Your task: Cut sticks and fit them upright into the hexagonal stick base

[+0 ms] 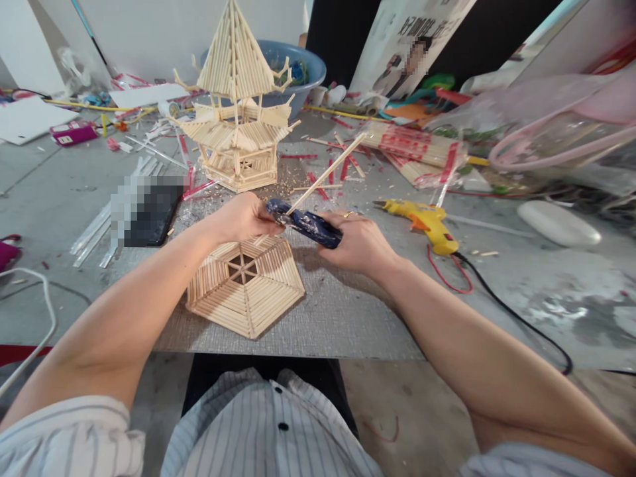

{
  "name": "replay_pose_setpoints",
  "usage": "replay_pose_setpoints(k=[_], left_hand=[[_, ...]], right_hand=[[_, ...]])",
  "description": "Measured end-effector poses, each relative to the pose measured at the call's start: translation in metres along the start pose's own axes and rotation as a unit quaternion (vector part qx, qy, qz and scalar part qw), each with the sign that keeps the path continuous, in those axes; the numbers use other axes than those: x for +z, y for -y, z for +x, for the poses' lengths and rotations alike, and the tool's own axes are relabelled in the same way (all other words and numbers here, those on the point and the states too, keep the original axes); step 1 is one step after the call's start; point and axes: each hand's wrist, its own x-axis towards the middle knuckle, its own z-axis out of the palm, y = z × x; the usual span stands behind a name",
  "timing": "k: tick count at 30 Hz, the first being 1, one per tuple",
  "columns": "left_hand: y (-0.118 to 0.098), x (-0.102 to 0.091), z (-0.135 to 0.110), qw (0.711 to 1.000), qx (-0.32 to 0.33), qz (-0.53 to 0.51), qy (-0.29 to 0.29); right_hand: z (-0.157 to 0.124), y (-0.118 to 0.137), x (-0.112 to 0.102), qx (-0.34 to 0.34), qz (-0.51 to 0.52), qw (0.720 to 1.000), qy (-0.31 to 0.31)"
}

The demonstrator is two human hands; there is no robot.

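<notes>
With right hand (358, 244), gripping a dark-blue hand tool (313, 226); with left hand (243, 215), curling fingers beside its head, cannot tell whether pinching anything. Holding 1 thin stick (328, 173) aslant at that head, near the far edge of a 6-sided panel (271, 298) on the table (358, 324). Could nip left fingertips, set so near the tool; could split or fling the stick by squeezing unevenly; could dent the panel by dropping the tool; could brush the glue gun (427, 225) by swinging rightward.

The pale hexagonal wooden-stick panel (258, 299) below centre looks matt and ridged; the yellow pistol-shaped plastic glue gun (424, 223) at right, smooth; the round blue plastic basin (299, 99) at top, smooth.
</notes>
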Motion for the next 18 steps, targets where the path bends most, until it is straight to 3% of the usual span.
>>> replay_pose_setpoints(k=[11,18], left_hand=[[-0.0015,0.0006,-0.0007,1.000,-0.002,-0.005,-0.012],[-0.0048,0.0018,-0.0010,1.000,-0.018,-0.012,-0.017]], right_hand=[[0.0001,-0.0023,0.0018,-0.009,-0.011,1.000,-0.012],[-0.0012,0.0007,-0.0007,0.020,-0.026,0.999,-0.008]])
